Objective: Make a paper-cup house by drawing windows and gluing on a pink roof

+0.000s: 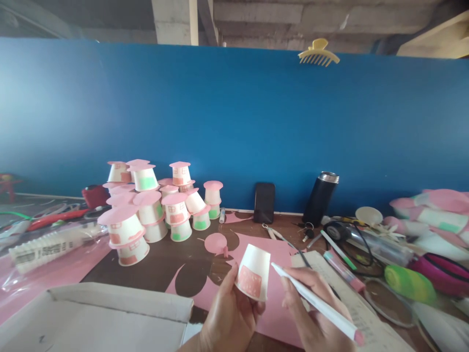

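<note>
left grip [229, 317] wrapped round white paper cup [258, 264], narrow end up, red-patched; right grip [312, 323] pinches marker [323, 306] beside cup.

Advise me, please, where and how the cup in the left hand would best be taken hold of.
Probably grip the cup by its narrow top, coming from above and the far side: that end stands clear of the left hand, which holds the wide lower part. The reddish patch faces the camera, and the marker in the right hand points close to the cup's right side.
</note>
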Tool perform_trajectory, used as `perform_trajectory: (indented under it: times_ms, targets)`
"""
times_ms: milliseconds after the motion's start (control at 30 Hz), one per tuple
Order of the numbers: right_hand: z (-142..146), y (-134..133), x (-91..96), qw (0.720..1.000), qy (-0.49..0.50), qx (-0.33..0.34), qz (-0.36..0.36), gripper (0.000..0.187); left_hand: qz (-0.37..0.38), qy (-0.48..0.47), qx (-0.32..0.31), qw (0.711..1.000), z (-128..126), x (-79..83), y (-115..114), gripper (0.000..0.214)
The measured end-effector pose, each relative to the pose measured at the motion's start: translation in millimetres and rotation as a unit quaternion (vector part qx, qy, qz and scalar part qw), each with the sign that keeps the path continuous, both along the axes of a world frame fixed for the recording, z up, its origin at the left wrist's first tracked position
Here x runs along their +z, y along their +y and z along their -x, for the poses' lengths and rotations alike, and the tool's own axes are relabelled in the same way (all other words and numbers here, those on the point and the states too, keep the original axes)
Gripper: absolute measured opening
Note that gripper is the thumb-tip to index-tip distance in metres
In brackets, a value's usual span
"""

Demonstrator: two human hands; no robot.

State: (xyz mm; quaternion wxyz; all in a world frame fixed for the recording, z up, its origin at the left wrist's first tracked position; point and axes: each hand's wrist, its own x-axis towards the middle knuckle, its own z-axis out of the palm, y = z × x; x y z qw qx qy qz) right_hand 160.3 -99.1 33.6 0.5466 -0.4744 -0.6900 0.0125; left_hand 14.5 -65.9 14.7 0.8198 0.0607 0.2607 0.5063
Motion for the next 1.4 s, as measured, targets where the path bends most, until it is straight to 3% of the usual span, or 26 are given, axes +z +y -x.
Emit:
perform_trajectory:
  times_ms: [300, 633, 1400]
  targets:
    - [1.8, 2.5, -1.0, 1.000, 0.000, 0.002, -0.010, 0.012, 0.014, 0.044, 0.007, 0.999, -1.8, 5.2, -1.2, 0.018]
    - [1.7, 3.0, -3.0, 1.000, 0.012, 0.007, 0.002, 0.011, -0.013, 0.026, -0.007, 1.000, -1.1, -1.1, -1.1, 0.019]
    - [0.4, 2.4, -3.9, 1.000, -0.001, -0.001, 0.003, 0.009, -0.006, 0.033, -0.009, 0.999, -2.3, 6.2, -1.9, 0.016]
